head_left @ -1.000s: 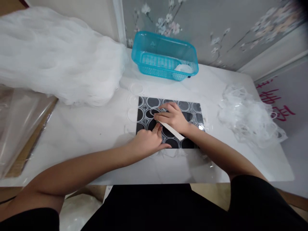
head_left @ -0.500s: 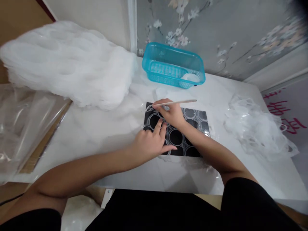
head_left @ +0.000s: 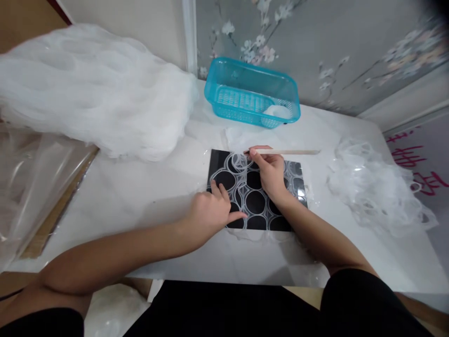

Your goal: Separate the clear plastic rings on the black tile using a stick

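A black rectangular board [head_left: 255, 202] lies on the white table, covered by a translucent white sheet with rows of round holes. My left hand [head_left: 212, 208] rests on its left part, fingers apart and fingertips on the sheet, holding nothing. Over the board's upper middle, my right hand [head_left: 270, 171] pinches a thin pale stick [head_left: 298, 152] that points to the right. Beside its fingertips, the sheet's ring-shaped edge [head_left: 238, 161] is lifted and bunched; whether the fingers also grip it cannot be made out.
Behind the board stands a blue plastic basket [head_left: 252, 112] with a white roundish item inside. A big pile of white sheets [head_left: 98, 93] fills the back left. Clear plastic over cardboard [head_left: 56, 210] lies at the left. Crumpled white scraps [head_left: 375, 187] lie at the right.
My right hand has moved right with the stick, and the ring-shaped part of the sheet has shifted right too. My left hand has moved left across the board, its fingers now nearer the left edge.
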`<state>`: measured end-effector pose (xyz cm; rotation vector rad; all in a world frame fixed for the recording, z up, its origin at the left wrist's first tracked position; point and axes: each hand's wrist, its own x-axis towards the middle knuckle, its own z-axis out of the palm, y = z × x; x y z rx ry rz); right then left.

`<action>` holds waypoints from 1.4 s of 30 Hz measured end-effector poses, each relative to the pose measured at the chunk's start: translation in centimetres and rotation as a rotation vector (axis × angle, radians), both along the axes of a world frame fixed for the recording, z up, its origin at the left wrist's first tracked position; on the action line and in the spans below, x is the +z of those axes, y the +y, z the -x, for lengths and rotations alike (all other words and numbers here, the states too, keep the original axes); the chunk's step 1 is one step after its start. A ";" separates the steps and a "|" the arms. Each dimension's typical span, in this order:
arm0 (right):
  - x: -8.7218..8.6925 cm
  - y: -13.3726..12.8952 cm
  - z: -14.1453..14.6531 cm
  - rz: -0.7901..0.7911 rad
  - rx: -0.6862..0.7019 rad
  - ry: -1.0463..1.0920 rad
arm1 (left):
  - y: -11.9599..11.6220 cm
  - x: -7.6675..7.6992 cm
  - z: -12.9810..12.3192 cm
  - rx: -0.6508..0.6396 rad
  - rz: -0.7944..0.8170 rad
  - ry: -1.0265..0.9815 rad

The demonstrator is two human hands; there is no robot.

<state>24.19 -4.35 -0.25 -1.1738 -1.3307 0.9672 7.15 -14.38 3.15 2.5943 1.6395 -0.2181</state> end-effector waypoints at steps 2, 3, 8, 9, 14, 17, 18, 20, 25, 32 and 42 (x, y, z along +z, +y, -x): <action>-0.5 0.2 0.0 0.052 0.044 0.036 | 0.1 0.7 0.2 0.022 0.009 0.028; -0.6 0.2 0.0 0.073 0.074 0.051 | 0.2 1.0 0.3 0.035 0.015 0.040; -0.3 0.5 0.3 0.146 0.113 0.116 | 1.4 2.2 1.0 0.028 0.086 0.046; -0.2 0.7 0.4 0.157 0.100 0.127 | 1.5 2.3 1.2 0.027 0.113 0.047; 0.5 1.4 0.8 0.126 -0.045 0.099 | 0.7 3.1 1.6 0.081 0.202 0.087; 1.4 0.9 1.5 -0.065 -0.092 -0.055 | -0.2 3.5 1.4 0.066 0.112 0.117; 1.6 0.5 1.9 -0.125 -0.043 -0.126 | -0.4 3.5 1.2 0.044 0.066 0.125; 1.6 -0.1 2.9 -0.201 0.147 -0.263 | -0.6 3.1 1.0 -0.004 -0.007 0.129; 0.3 0.2 4.6 -0.212 0.679 -0.407 | -0.8 1.1 0.5 -0.085 0.011 0.087; 0.3 2.1 4.5 -0.107 0.877 -0.399 | -0.7 0.5 0.5 -0.097 0.011 -0.001; 0.1 1.8 4.4 -0.171 0.852 -0.459 | -0.5 1.1 0.6 -0.156 0.046 0.018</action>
